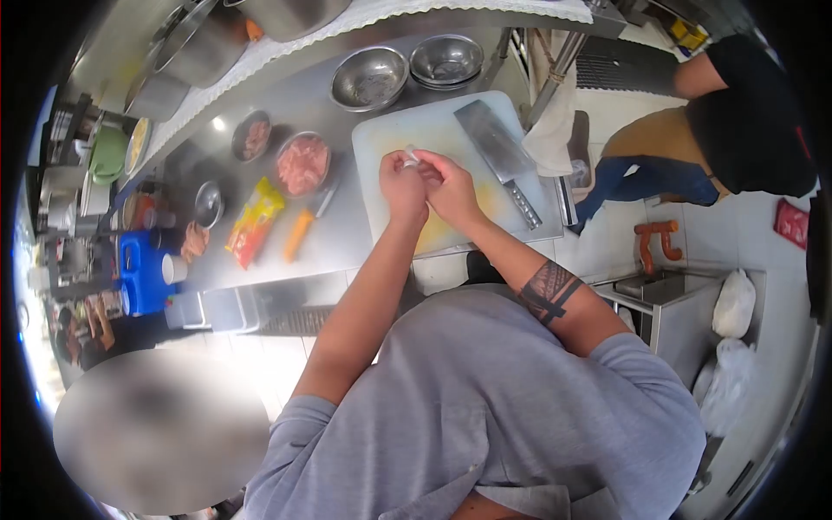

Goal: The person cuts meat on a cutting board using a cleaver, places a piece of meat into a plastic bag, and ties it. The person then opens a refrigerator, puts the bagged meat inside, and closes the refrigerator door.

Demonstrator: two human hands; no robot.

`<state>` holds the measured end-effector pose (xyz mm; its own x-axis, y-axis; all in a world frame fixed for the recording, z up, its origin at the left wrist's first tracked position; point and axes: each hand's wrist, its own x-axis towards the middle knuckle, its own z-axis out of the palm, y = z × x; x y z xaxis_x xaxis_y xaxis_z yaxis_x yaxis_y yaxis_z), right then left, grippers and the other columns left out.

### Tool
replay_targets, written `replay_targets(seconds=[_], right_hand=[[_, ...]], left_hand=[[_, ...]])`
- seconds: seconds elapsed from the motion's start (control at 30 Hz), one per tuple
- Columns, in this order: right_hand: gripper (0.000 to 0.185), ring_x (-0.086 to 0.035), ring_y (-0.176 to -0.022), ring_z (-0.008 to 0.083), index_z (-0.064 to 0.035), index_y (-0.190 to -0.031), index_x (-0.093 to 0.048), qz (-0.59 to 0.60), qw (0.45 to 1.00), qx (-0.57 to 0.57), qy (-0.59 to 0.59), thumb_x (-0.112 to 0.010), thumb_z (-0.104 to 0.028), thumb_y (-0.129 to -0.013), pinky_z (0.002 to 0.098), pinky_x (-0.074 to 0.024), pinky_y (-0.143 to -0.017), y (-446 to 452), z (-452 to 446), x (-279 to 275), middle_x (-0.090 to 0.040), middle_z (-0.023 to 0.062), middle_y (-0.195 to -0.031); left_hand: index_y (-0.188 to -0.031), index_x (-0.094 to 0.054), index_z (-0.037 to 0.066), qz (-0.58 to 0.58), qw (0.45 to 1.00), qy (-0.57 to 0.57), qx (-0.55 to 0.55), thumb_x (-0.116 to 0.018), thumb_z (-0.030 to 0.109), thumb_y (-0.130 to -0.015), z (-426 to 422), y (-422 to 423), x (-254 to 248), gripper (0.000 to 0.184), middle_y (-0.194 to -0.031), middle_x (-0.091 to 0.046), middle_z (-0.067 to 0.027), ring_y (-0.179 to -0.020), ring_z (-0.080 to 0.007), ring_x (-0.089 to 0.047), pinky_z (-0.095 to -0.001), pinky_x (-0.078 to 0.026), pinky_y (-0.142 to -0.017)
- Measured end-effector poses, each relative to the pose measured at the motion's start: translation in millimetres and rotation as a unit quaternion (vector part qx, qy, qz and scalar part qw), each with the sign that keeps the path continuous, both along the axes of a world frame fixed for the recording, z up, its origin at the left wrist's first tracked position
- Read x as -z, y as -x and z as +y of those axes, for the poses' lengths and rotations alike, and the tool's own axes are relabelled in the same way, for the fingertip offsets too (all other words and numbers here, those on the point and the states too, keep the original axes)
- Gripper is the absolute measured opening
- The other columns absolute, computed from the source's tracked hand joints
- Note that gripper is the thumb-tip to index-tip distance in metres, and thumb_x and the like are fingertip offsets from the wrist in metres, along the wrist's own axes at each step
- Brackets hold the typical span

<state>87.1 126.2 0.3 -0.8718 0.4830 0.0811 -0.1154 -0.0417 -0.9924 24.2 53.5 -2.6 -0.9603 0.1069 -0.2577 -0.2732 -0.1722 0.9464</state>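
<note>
My left hand and my right hand meet above the white cutting board. Their fingers are closed together around a small whitish piece, mostly hidden by the fingers; its kind is not clear. Yellowish stains mark the board below my hands. To the right, a cleaver lies across the board, its handle toward me. Left of the board are a knife with an orange handle, a yellow and red packet and a bowl of raw meat.
Steel bowls stand behind the board, and a smaller bowl of meat sits farther left. A blue jug is beside the counter's left end. Another person is at the right. A shelf with pots overhangs the back.
</note>
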Motion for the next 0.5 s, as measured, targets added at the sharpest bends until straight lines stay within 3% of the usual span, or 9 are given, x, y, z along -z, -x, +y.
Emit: replay_targets(seconds=[0.03, 0.17, 0.27, 0.33, 0.37, 0.43, 0.5], right_hand=[[0.040, -0.074, -0.096, 0.0170, -0.0019, -0.125, -0.071, 0.010, 0.998, 0.013, -0.061, -0.075, 0.004, -0.086, 0.0300, -0.0607, -0.084, -3.2, 2.1, -0.7, -0.076, 0.0099, -0.105], [0.036, -0.071, -0.092, 0.0129, -0.0021, -0.123, -0.073, 0.030, 0.994, -0.050, -0.092, -0.074, 0.005, -0.087, 0.0277, -0.0576, -0.083, -7.1, 16.7, -0.8, -0.076, 0.0068, -0.106], [0.033, -0.073, -0.089, 0.0175, -0.0037, -0.117, -0.074, 0.021, 0.994, -0.048, -0.099, -0.076, 0.001, -0.084, 0.0314, -0.0597, -0.081, -1.3, 20.0, 10.7, -0.076, 0.0102, -0.103], [0.031, -0.071, -0.085, 0.0166, -0.0026, -0.117, -0.072, 0.015, 0.991, -0.054, -0.120, -0.075, -0.001, -0.086, 0.0312, -0.0585, -0.079, 4.6, 24.2, 11.5, -0.076, 0.0102, -0.102], [0.031, -0.071, -0.085, 0.0166, -0.0026, -0.117, -0.072, 0.017, 0.991, -0.055, -0.119, -0.075, -0.001, -0.086, 0.0312, -0.0585, -0.079, 7.8, 25.9, 11.1, -0.076, 0.0102, -0.102], [0.033, -0.070, -0.084, 0.0175, -0.0019, -0.120, -0.067, 0.020, 0.995, -0.086, -0.052, -0.073, -0.002, -0.088, 0.0318, -0.0576, -0.080, 12.7, 29.1, 6.5, -0.075, 0.0096, -0.100], [0.035, -0.071, -0.085, 0.0185, -0.0015, -0.123, -0.065, 0.017, 0.992, -0.105, -0.072, -0.072, -0.003, -0.089, 0.0323, -0.0576, -0.081, 14.3, 34.4, 5.8, -0.075, 0.0097, -0.100]], left_hand=[[-0.118, -0.060, -0.001, 0.011, 1.000, 0.009, -0.019, -0.051, -0.010, -0.097, 0.7, -8.1, -5.0, 0.024, -0.104, -0.065, -0.0107, -0.092, -0.0166, -0.066, -0.0295, -0.055, -0.077], [-0.112, -0.063, 0.001, 0.022, 0.999, 0.010, -0.032, -0.062, -0.003, -0.097, -17.0, -21.6, -5.7, 0.015, -0.103, -0.065, -0.0063, -0.093, -0.0156, -0.062, -0.0299, -0.052, -0.081], [-0.114, -0.066, 0.000, 0.057, 0.998, 0.019, -0.009, -0.064, -0.003, -0.096, -31.4, -29.2, 1.9, 0.019, -0.104, -0.067, -0.0068, -0.096, -0.0156, -0.064, -0.0294, -0.052, -0.085], [-0.114, -0.070, 0.001, 0.152, 0.972, 0.179, -0.004, -0.067, -0.002, -0.094, -30.0, -28.6, 0.2, 0.020, -0.106, -0.069, -0.0099, -0.099, -0.0191, -0.067, -0.0300, -0.053, -0.087], [-0.114, -0.070, 0.001, 0.154, 0.972, 0.180, -0.005, -0.067, -0.002, -0.094, -30.6, -27.9, -1.6, 0.020, -0.106, -0.069, -0.0099, -0.099, -0.0191, -0.067, -0.0300, -0.053, -0.087], [-0.109, -0.074, 0.003, 0.305, 0.905, 0.295, -0.008, -0.070, 0.000, -0.093, -30.6, -29.3, -12.6, 0.017, -0.107, -0.070, -0.0122, -0.101, -0.0246, -0.068, -0.0329, -0.054, -0.088], [-0.107, -0.075, 0.003, 0.298, 0.910, 0.288, -0.011, -0.071, 0.001, -0.092, -25.3, -35.3, -17.9, 0.016, -0.107, -0.069, -0.0129, -0.101, -0.0260, -0.069, -0.0348, -0.055, -0.088]])
